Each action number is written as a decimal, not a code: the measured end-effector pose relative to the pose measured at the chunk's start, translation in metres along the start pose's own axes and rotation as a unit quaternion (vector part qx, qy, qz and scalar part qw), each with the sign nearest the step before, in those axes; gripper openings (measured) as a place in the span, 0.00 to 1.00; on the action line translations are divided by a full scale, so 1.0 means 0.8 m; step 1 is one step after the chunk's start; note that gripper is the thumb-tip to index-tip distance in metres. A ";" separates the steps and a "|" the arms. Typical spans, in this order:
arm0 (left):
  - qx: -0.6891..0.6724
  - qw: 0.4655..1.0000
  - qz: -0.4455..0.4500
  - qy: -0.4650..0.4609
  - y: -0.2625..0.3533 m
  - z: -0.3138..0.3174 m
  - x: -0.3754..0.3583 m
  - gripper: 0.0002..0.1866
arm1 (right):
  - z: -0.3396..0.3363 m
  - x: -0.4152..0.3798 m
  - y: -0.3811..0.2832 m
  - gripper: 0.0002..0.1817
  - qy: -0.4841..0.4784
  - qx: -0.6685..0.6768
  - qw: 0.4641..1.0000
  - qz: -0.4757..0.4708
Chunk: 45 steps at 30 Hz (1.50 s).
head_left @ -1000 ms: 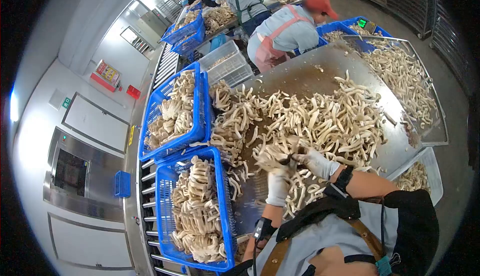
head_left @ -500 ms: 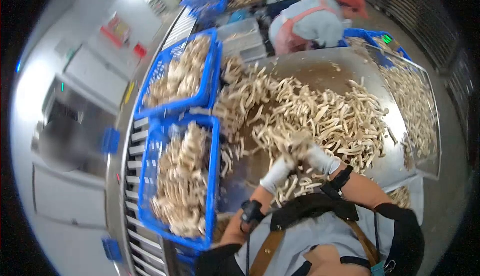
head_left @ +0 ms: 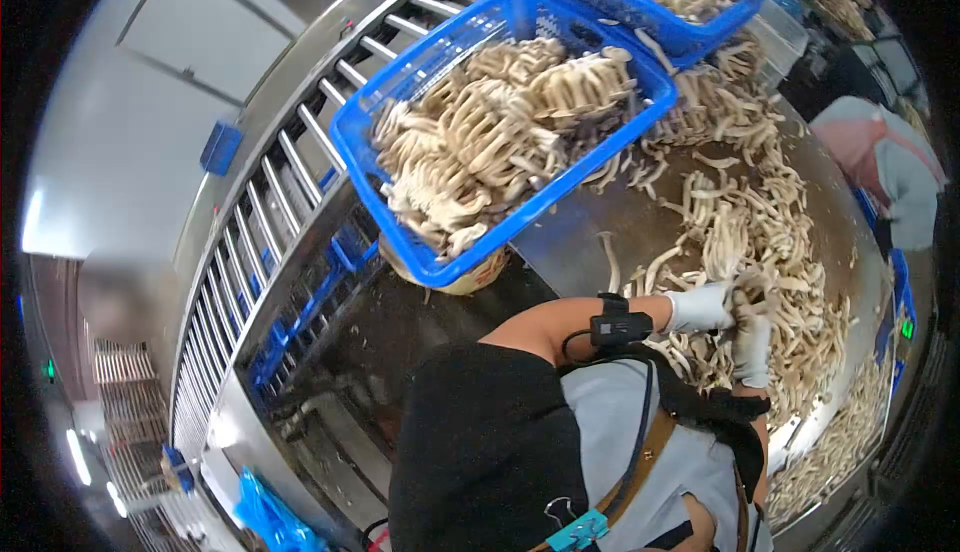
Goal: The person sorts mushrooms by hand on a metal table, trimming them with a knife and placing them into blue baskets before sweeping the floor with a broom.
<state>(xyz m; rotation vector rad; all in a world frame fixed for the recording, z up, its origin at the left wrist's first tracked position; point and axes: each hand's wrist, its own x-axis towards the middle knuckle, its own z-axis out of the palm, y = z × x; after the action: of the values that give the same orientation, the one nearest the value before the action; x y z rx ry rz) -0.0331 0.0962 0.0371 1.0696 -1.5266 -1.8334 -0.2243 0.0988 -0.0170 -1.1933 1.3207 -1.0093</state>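
My left hand [head_left: 702, 308], in a white glove, reaches over the metal table and is closed on a small clump of mushrooms [head_left: 752, 290]. Beside it my right hand [head_left: 752, 349], also gloved, holds the same clump from the near side. The fingertips of both hands are partly hidden by the mushrooms. Around and beneath them a heap of loose, long-stemmed mushrooms [head_left: 790, 252] spreads over the metal table [head_left: 570, 252]. To the left, a blue basket [head_left: 560, 198] holds clustered mushrooms [head_left: 490, 132].
A second blue basket [head_left: 715, 32] of mushrooms stands beyond the first. A roller conveyor [head_left: 290, 177] runs along the left. A clear-sided tray of mushrooms [head_left: 830, 452] lies at the right. Another person [head_left: 880, 157] bends at the table's far side. A blue plastic bag [head_left: 270, 517] is at lower left.
My view has swung left, so the baskets and conveyor appear nearer the middle and the table further right. Both hands have stayed together at the mushroom heap.
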 end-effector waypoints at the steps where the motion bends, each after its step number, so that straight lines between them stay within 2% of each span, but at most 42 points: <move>1: -0.102 0.994 0.017 0.043 -0.017 0.004 0.015 0.38 | -0.014 0.007 0.001 0.11 -0.015 0.000 1.000 -0.009; 2: -0.201 0.975 0.042 0.082 -0.022 0.005 0.023 0.37 | -0.019 0.015 0.000 0.13 -0.023 0.004 1.000 -0.020; 3: -0.341 0.933 -0.021 0.109 0.010 -0.005 0.001 0.35 | 0.016 0.004 -0.048 0.11 0.050 0.163 0.985 -0.014; 4: -0.364 0.910 0.015 0.197 -0.026 0.002 0.029 0.34 | -0.004 0.006 -0.039 0.11 -0.013 0.125 0.989 0.084; 5: -0.203 0.964 0.060 0.163 -0.031 -0.002 0.027 0.31 | -0.011 0.011 -0.019 0.11 -0.034 0.044 0.997 0.053; 6: -0.042 0.982 0.114 0.147 -0.036 -0.007 0.026 0.28 | -0.017 0.015 0.000 0.12 -0.051 -0.036 0.998 0.020; 7: 0.017 0.996 0.024 0.087 -0.018 -0.011 0.007 0.25 | -0.016 0.022 0.003 0.13 -0.062 -0.015 0.998 0.023; 8: 0.001 0.994 0.016 0.107 -0.040 -0.008 0.022 0.17 | -0.016 0.029 0.007 0.15 -0.072 0.007 0.997 0.027; 9: -0.138 0.981 0.029 0.136 -0.018 -0.018 0.003 0.14 | -0.011 0.029 -0.015 0.17 -0.061 -0.011 0.997 -0.038; 10: -0.226 0.947 0.034 0.227 -0.027 -0.017 0.012 0.13 | -0.030 0.040 0.001 0.17 -0.070 0.074 0.994 0.034; 11: -0.308 0.898 0.040 0.312 -0.037 -0.019 0.021 0.12 | -0.030 0.043 0.001 0.20 -0.071 0.077 0.994 0.038; 12: -0.148 0.970 0.027 0.192 -0.051 -0.031 0.022 0.17 | -0.027 0.048 0.003 0.24 -0.090 0.043 0.994 0.047; 14: 0.003 0.990 0.058 0.132 -0.059 -0.015 0.015 0.24 | -0.019 0.064 0.010 0.32 -0.156 -0.044 0.983 0.083; 15: 0.058 0.992 0.032 0.104 -0.072 -0.021 0.025 0.29 | -0.014 0.070 0.026 0.37 -0.109 -0.166 0.978 0.067; 16: 0.114 0.991 0.009 0.074 -0.085 -0.027 0.035 0.34 | -0.025 0.078 0.030 0.42 -0.110 -0.092 0.988 0.050; 17: 0.097 0.987 -0.036 0.126 -0.042 -0.044 -0.016 0.34 | -0.036 0.086 0.032 0.48 -0.114 -0.019 0.993 0.034; 18: 0.145 0.980 -0.038 0.133 -0.058 -0.060 -0.031 0.36 | -0.058 0.091 0.052 0.46 -0.087 -0.181 0.979 -0.042; 19: 0.192 0.971 -0.042 0.139 -0.075 -0.078 -0.046 0.37 | -0.088 0.087 0.070 0.44 -0.054 -0.342 0.932 -0.109; 20: 0.323 0.927 0.017 0.191 -0.098 -0.087 -0.075 0.38 | -0.103 0.069 0.066 0.39 -0.047 -0.430 0.895 -0.107; 21: 0.449 0.854 0.058 0.258 -0.123 -0.097 -0.103 0.40 | -0.116 0.044 0.068 0.35 -0.106 -0.457 0.880 -0.075; 22: 0.389 0.892 0.047 0.224 -0.135 -0.108 -0.132 0.45 | -0.118 0.014 0.065 0.30 -0.182 -0.474 0.860 -0.040; 23: 0.546 0.819 -0.039 0.171 -0.148 -0.105 -0.146 0.50 | -0.109 -0.015 0.065 0.26 -0.275 -0.473 0.837 -0.005; 25: 0.574 0.797 -0.116 0.147 -0.157 -0.081 -0.124 0.50 | -0.063 -0.060 0.076 0.19 -0.441 -0.405 0.801 0.023; 27: 0.514 0.843 -0.075 0.141 -0.186 -0.045 -0.051 0.49 | 0.001 -0.051 0.065 0.21 -0.508 -0.278 0.814 0.041; 28: 0.538 0.829 -0.028 0.148 -0.197 -0.024 -0.017 0.47 | -0.011 -0.030 0.060 0.20 -0.509 -0.391 0.766 0.043; 29: 0.491 0.862 -0.039 0.122 -0.175 -0.012 0.008 0.44 | -0.027 -0.006 0.049 0.22 -0.477 -0.436 0.757 0.094; 30: 0.472 0.870 -0.054 0.130 -0.166 0.001 0.025 0.44 | -0.042 0.018 0.038 0.25 -0.444 -0.477 0.744 0.146; 31: 0.455 0.877 -0.069 0.137 -0.155 0.011 0.039 0.43 | -0.053 0.027 0.012 0.27 -0.397 -0.515 0.745 0.151; 33: 0.359 0.931 -0.065 0.013 -0.123 -0.013 0.042 0.41 | -0.070 0.040 -0.042 0.30 -0.299 -0.587 0.736 0.155; 34: 0.309 0.949 -0.054 -0.016 -0.115 -0.030 0.041 0.35 | -0.097 0.045 -0.036 0.31 -0.298 -0.588 0.746 0.092; 35: 0.246 0.966 -0.069 0.044 -0.082 -0.042 0.029 0.29 | -0.089 0.048 -0.062 0.31 -0.268 -0.569 0.774 0.069; 36: 0.117 0.982 -0.108 0.097 -0.058 -0.055 0.025 0.27 | -0.081 0.051 -0.088 0.31 -0.239 -0.548 0.800 0.044; 37: -0.014 0.978 -0.151 0.146 -0.047 -0.061 0.026 0.24 | -0.073 0.055 -0.115 0.32 -0.211 -0.526 0.823 0.017; 38: -0.053 0.973 -0.105 0.197 -0.100 -0.061 0.052 0.22 | -0.043 0.071 -0.115 0.32 -0.117 -0.508 0.852 0.041; 39: -0.090 0.963 -0.057 0.248 -0.151 -0.063 0.076 0.21 | -0.021 0.093 -0.069 0.37 -0.045 -0.394 0.909 -0.128; 40: -0.083 0.963 -0.071 0.246 -0.129 -0.059 0.078 0.21 | -0.002 0.112 -0.035 0.39 -0.073 -0.443 0.880 -0.154; 41: -0.143 0.955 -0.093 0.241 -0.113 -0.058 0.080 0.22 | 0.006 0.129 0.010 0.40 -0.149 -0.474 0.858 -0.130; 43: -0.266 0.924 -0.140 0.235 -0.096 -0.055 0.078 0.24 | 0.017 0.134 -0.001 0.38 -0.141 -0.354 0.924 0.040; 44: -0.271 0.926 -0.112 0.238 -0.095 -0.059 0.072 0.28 | 0.015 0.131 -0.008 0.37 -0.121 -0.182 0.974 0.059; 45: -0.343 0.916 -0.100 0.182 -0.101 -0.061 0.070 0.28 | 0.011 0.125 -0.015 0.36 -0.099 -0.004 0.992 0.077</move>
<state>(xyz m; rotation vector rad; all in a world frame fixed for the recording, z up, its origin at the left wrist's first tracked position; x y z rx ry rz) -0.0160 0.0423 -0.0570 1.1376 -0.4964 -1.9337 -0.2101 -0.0011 -0.0214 -1.1467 1.2408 -0.7559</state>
